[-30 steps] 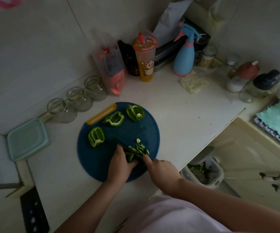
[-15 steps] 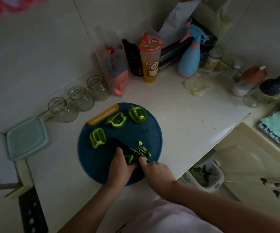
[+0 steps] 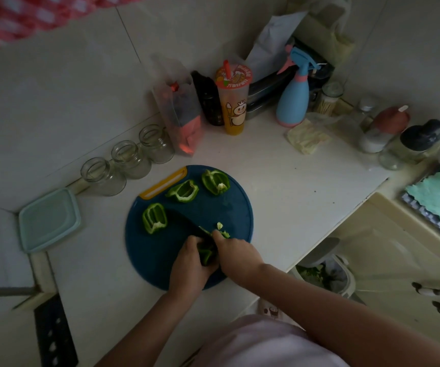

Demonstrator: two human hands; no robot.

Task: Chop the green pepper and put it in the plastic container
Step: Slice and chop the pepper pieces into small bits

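A pale green lidded plastic container is set left on the white counter. On the round dark blue cutting board, a green pepper piece is held by the left hand, its grip curled round it. A dark-bladed knife is clasped in the grip of the right hand.

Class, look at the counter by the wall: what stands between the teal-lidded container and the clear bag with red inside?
Three glass jars stand in a row between the container and the bag, as the head view shows.
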